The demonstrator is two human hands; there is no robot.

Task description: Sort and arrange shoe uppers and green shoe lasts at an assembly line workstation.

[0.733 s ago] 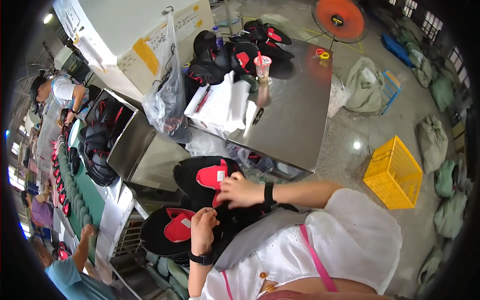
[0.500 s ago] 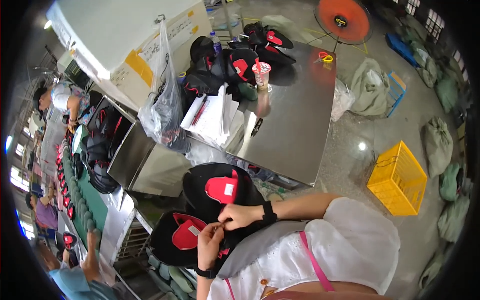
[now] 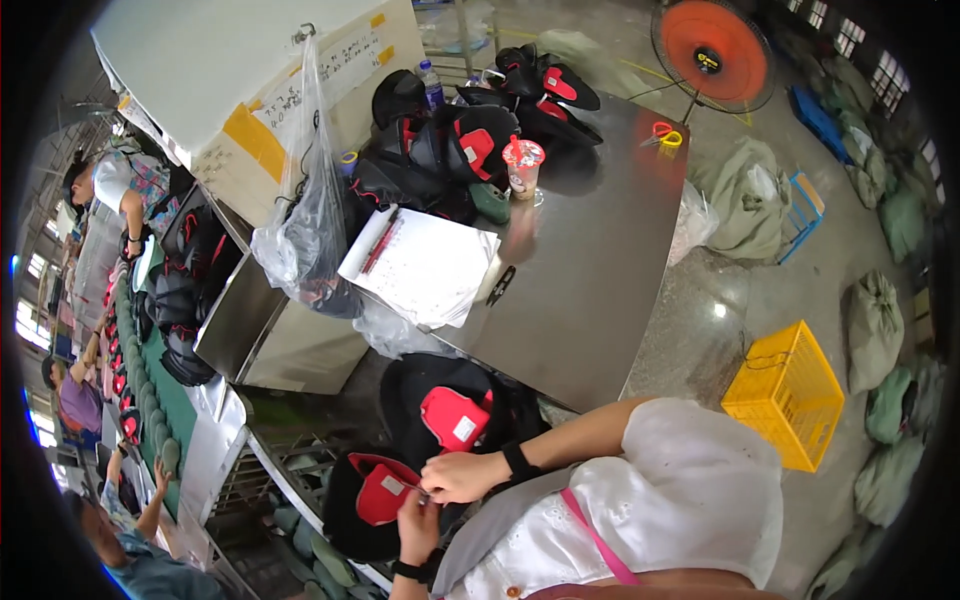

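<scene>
Two black shoe uppers with red linings and white labels are close to my hands: one upper (image 3: 455,418) lies above my right hand, the other upper (image 3: 383,493) left of my fingers. My left hand (image 3: 417,528) is closed in a pinch, a dark band on its wrist. Against its fingertips, my right hand (image 3: 463,477) pinches too, also with a dark wristband. Both sets of fingertips meet at the edge of the left upper. Whatever lies between them is too small to make out.
A metal table (image 3: 590,270) bears more black-and-red uppers (image 3: 440,150), papers (image 3: 425,265), a drink cup (image 3: 523,170) and scissors (image 3: 664,135). At left runs a green conveyor (image 3: 180,400) with people beside it. A yellow crate (image 3: 785,400) and an orange fan (image 3: 710,60) stand right.
The view has shifted, so table and papers look different in it. My two hands stay pinched together and sit slightly lower in the picture, by the left upper.
</scene>
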